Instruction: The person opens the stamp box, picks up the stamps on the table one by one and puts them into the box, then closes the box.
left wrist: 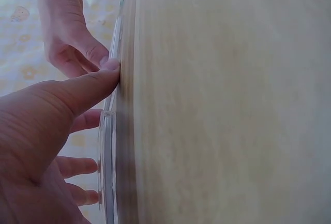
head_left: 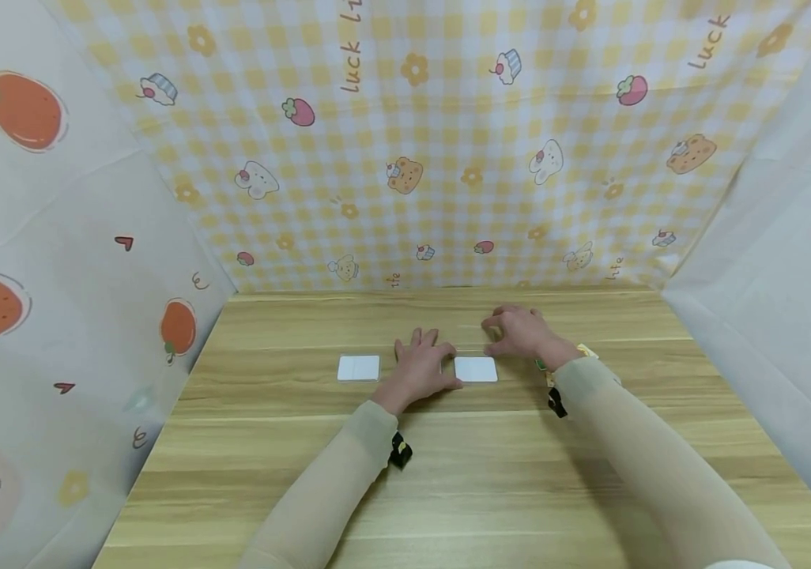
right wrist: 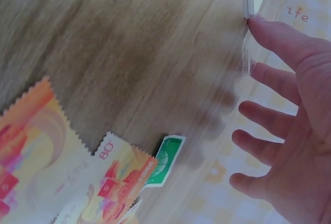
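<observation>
Three flat clear plastic cases with white faces lie in a row on the wooden table (head_left: pixel 477 474). My left hand (head_left: pixel 421 367) reaches over the middle case (left wrist: pixel 107 167), mostly hiding it. Its thumb and index finger span the left end of the right-hand case (head_left: pixel 476 369). Behind that case lies a clear lid (right wrist: pixel 246 53), faint in the head view. At the lid's right side is my right hand (head_left: pixel 519 330), thumb and index finger at its edges, the other fingers loosely spread. The left case (head_left: pixel 359 368) lies untouched.
Beneath my right wrist lie several postage stamps (right wrist: pixel 116 177), including a green stamp (right wrist: pixel 166 161). A yellow checked cloth (head_left: pixel 448 158) hangs behind the table, with white cloth (head_left: pixel 790 253) at the sides. Dark straps show at both wrists.
</observation>
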The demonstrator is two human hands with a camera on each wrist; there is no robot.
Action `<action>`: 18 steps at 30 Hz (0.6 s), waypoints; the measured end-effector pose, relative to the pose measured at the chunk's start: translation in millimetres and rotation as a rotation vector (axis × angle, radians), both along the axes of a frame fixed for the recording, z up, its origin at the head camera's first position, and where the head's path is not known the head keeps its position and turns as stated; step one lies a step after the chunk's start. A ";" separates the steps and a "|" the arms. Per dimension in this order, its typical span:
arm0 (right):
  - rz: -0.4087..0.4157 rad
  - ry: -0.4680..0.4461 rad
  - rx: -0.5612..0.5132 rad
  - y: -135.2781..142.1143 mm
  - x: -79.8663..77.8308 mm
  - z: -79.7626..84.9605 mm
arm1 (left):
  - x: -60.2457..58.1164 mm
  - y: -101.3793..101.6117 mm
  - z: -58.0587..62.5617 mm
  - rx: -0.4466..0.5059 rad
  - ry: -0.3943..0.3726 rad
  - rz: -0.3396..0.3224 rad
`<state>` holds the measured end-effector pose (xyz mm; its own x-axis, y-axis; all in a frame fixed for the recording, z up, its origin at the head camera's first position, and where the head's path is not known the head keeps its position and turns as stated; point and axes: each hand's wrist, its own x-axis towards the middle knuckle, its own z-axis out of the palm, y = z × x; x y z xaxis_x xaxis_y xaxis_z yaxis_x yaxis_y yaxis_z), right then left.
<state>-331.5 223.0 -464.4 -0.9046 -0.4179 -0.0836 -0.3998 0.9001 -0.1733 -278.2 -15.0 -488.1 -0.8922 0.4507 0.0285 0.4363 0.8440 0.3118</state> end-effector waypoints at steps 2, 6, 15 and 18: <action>0.004 -0.004 -0.007 0.0 0.3 1.0 | 0.2 0.3 -0.2 0.011 -0.008 0.000; 0.003 -0.006 -0.014 -0.7 0.9 2.2 | -0.1 0.5 -0.8 0.019 -0.003 0.001; 0.020 -0.006 0.000 -3.1 6.2 2.7 | 1.0 -2.5 -0.6 0.024 -0.005 -0.009; 0.014 0.013 -0.020 -3.3 9.0 5.7 | 1.6 -5.0 0.6 0.033 0.008 -0.019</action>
<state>-322.4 219.7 -458.7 -0.8996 -0.4321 -0.0633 -0.4148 0.8908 -0.1857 -276.7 -20.1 -487.6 -0.8834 0.4659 0.0504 0.4543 0.8252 0.3357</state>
